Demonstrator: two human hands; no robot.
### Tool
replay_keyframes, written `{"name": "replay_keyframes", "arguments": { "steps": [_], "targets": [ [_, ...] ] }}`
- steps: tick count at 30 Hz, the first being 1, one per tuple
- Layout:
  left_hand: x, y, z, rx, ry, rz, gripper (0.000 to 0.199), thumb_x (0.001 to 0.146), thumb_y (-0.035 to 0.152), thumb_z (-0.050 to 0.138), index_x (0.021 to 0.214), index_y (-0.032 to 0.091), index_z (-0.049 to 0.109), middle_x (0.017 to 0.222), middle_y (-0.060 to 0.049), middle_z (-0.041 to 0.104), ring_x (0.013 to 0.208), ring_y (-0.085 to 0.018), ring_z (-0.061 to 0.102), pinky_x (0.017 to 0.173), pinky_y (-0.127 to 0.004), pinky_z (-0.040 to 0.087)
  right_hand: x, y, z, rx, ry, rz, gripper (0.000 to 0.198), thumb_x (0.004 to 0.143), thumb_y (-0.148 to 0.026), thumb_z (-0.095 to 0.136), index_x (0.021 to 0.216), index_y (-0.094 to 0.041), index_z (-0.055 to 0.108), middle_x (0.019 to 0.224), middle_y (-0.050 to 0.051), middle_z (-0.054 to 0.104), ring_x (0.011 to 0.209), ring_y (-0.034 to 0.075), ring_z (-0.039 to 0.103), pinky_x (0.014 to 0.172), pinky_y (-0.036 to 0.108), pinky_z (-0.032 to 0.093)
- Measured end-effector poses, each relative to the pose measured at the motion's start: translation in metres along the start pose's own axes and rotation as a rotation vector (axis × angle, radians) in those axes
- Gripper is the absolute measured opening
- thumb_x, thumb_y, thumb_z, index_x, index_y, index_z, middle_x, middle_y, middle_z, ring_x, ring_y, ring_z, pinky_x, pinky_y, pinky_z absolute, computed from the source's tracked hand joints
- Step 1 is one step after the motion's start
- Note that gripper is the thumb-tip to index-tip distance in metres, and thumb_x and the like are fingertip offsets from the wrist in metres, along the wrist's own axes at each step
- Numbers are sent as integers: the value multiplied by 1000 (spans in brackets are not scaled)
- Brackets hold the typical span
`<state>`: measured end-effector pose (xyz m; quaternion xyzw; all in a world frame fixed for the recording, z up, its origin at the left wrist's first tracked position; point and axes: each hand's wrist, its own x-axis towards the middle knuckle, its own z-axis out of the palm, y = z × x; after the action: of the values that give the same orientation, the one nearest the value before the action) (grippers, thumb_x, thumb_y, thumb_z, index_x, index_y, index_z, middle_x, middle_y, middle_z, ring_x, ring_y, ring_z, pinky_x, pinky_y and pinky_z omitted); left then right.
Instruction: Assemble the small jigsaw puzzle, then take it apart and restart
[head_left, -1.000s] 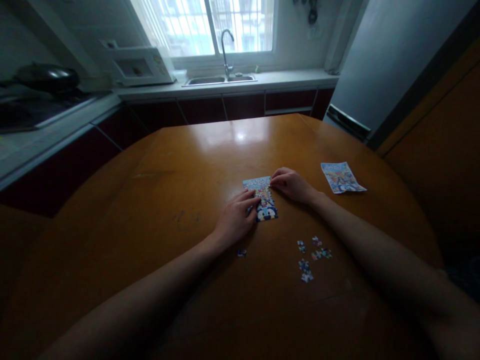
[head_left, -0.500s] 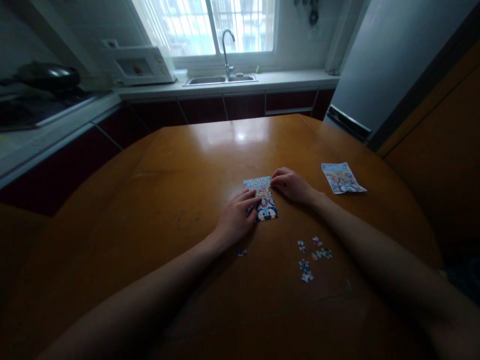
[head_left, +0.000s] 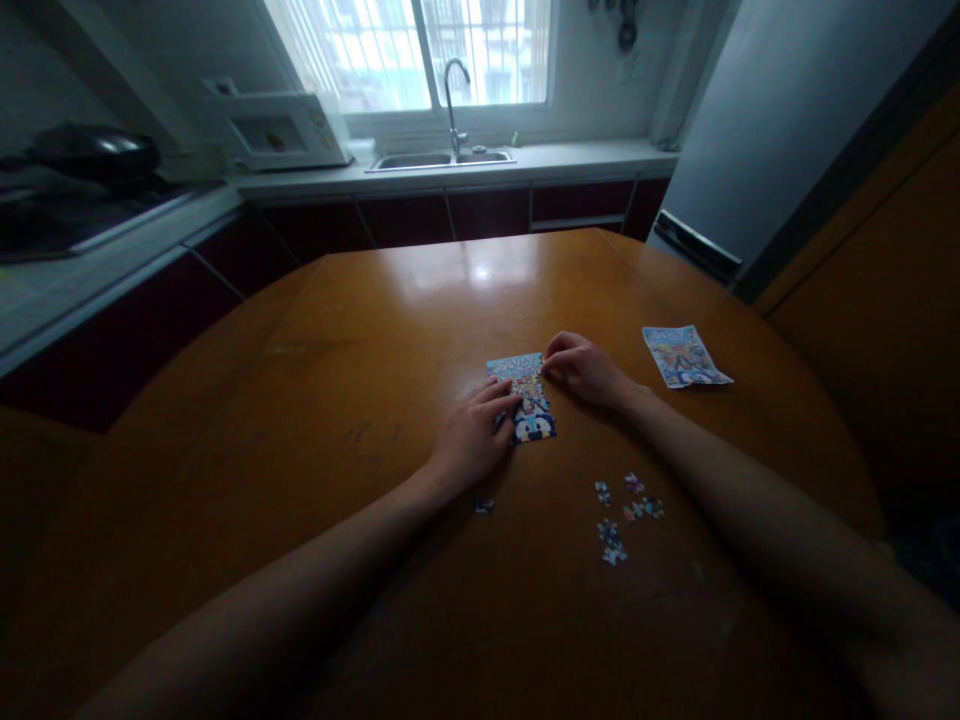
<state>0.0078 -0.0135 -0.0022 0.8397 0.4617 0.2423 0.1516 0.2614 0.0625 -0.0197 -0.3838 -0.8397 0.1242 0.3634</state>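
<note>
A partly assembled jigsaw puzzle with a blue cartoon face along its lower edge lies flat on the wooden table. My left hand rests over its left side, fingers stretched out and lying on the pieces. At the puzzle's upper right edge, my right hand has thumb and fingers pinched together on a puzzle piece, mostly hidden by the fingertips. Several loose puzzle pieces lie between the puzzle and my right forearm. One dark loose piece sits just below my left hand.
A printed picture sheet in matching colours lies to the right, beyond my right forearm. Behind the table are a counter with a sink, a faucet and a microwave. A refrigerator stands at the right.
My right hand has shifted very slightly at the puzzle's upper right edge, its fingers still pinched. My left hand and the loose pieces have stayed where they were.
</note>
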Motion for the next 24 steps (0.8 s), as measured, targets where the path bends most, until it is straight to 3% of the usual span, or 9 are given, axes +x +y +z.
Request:
{"name": "replay_keyframes", "arguments": {
  "steps": [9,16,24],
  "targets": [
    [0,0,0,-8,7,9,35,94,18,58,126,23,72,146,-4,60,142,-26,49,121,-51,40,0,3,0,38,86,113,18,87,-12,62,85,-19,78,93,8,65,85,20,62,77,34,52],
    [1,2,-1,-12,-1,2,35,93,17,58,125,21,72,145,-6,61,142,-26,50,121,-50,40,-1,2,3,-9,-4,79,19,89,-15,64,84,-23,80,98,7,67,91,21,63,82,36,51],
    [1,4,-3,-17,-2,-7,35,93,16,58,125,19,72,145,-7,61,142,-27,50,121,-50,41,-1,1,2,2,38,108,17,90,-18,64,95,-22,80,101,8,66,92,21,63,83,36,52]
  ]
}}
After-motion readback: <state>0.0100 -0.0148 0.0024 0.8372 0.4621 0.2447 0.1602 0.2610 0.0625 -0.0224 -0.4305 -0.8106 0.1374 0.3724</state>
